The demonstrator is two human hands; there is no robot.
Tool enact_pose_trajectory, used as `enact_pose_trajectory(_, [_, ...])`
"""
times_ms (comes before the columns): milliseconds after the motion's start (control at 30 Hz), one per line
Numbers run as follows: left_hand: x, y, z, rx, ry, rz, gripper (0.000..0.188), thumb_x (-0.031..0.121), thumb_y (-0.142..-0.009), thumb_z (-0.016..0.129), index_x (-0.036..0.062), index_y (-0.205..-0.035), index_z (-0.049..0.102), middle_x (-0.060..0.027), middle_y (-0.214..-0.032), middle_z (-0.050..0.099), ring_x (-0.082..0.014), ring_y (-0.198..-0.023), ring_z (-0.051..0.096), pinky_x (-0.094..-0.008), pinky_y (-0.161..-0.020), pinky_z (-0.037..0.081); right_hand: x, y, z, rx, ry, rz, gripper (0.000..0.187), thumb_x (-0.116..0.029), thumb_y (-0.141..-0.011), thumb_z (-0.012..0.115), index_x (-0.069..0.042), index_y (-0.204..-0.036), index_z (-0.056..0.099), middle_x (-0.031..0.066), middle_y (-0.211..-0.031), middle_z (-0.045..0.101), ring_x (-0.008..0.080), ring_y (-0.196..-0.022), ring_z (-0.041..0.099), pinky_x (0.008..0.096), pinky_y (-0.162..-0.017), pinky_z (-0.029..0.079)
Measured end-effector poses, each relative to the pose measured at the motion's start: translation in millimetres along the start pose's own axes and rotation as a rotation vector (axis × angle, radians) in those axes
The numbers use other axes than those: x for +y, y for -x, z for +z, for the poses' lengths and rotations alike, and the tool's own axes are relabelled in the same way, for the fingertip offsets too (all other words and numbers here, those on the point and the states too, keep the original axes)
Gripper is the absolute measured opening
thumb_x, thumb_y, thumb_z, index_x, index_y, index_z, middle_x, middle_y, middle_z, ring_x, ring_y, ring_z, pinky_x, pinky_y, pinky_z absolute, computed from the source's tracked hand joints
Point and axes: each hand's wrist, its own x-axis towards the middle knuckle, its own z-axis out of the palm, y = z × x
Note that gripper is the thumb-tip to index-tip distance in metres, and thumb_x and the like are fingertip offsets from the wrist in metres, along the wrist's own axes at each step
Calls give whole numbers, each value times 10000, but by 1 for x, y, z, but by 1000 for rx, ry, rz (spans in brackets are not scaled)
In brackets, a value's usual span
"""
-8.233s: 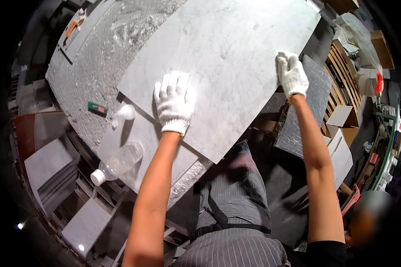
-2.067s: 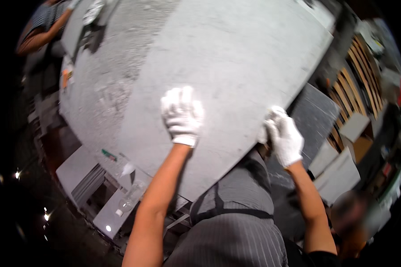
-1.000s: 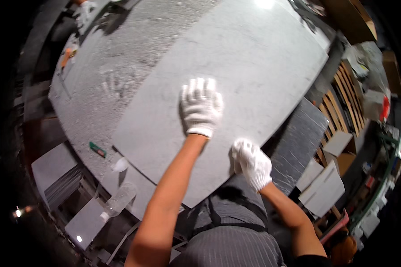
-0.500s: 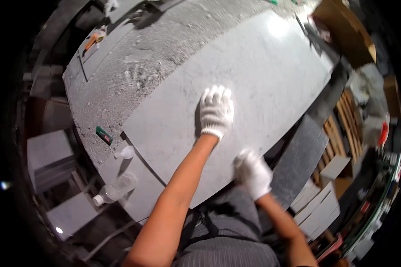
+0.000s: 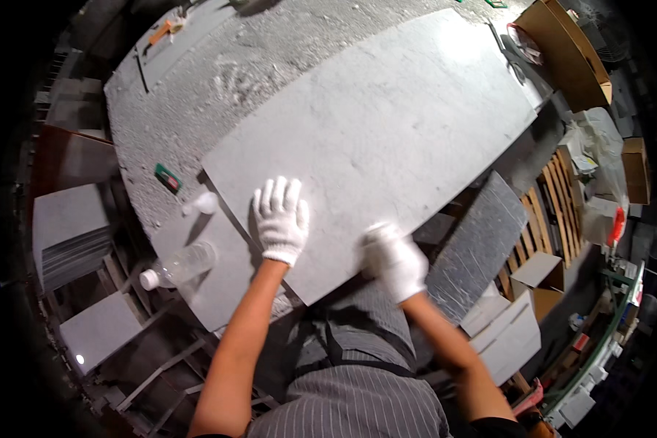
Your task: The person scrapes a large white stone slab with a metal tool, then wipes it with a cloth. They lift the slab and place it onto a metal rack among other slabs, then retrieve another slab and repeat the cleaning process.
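Note:
A large pale grey stone-look slab (image 5: 387, 117) lies across the workbench. My left hand (image 5: 280, 225), in a white knit glove, rests flat near the slab's near-left edge with its fingers spread; nothing is in it. Over the slab's near edge, close to my body, is my right hand (image 5: 397, 264), also gloved in white. Motion smears its fingers, so their closure and any hold on the edge cannot be made out. Left of the slab, a clear plastic bottle (image 5: 186, 266) with a white cap lies on a smaller grey slab (image 5: 223, 296), with a small white nozzle-shaped piece (image 5: 201, 204) beyond it.
Pale rubble and dust (image 5: 190, 117) cover the bench beyond. A small green block-like object (image 5: 168, 178) sits there. Stacked grey tiles (image 5: 73, 230) stand at left. At right are a dark veined slab (image 5: 478, 248), wooden slats (image 5: 562, 201) and cardboard boxes (image 5: 562, 51).
My left hand has moved left and nearer across the slab, its fingers now spread wider. The right hand has shifted slightly left along the near edge. The whole view has also shifted a little.

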Motion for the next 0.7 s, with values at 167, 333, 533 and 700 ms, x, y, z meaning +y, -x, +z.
enact_pose_trajectory(167, [-8,7,-1,16,20,-48,467,301,-898,568,143,-1335,525,-118,-1382,484,-320,-1322,405,-508,-1134,257,-26,44,51,-266,506,-204,222,-185,-961,463,-84,-1083,618,30,-867,653,144,-757,640,284,-676,519])
enact_pose_trajectory(333, [-6,-1,3,13,41,-33,453,337,-901,554,166,-1320,539,-108,-1385,482,-305,-1334,392,-502,-1146,241,-31,-48,-35,173,-232,-42,182,-211,-993,508,-75,-956,623,-9,-781,559,106,-611,516,258,-557,456])
enact_pose_trajectory(533, [-7,10,6,-18,38,-70,442,348,-902,553,171,-1308,551,-94,-1388,483,-300,-1338,383,-506,-1138,244,3,73,88,-34,1005,-470,313,-167,-866,582,-159,-1177,547,76,-925,668,235,-739,672,385,-609,542])
enact_pose_trajectory(700, [-10,4,2,57,81,-59,413,327,-881,563,147,-1253,570,-112,-1329,507,-302,-1295,411,-499,-1124,263,-41,50,65,-257,385,-51,145,-79,-917,521,-93,-1043,590,57,-819,636,184,-643,613,310,-562,504])
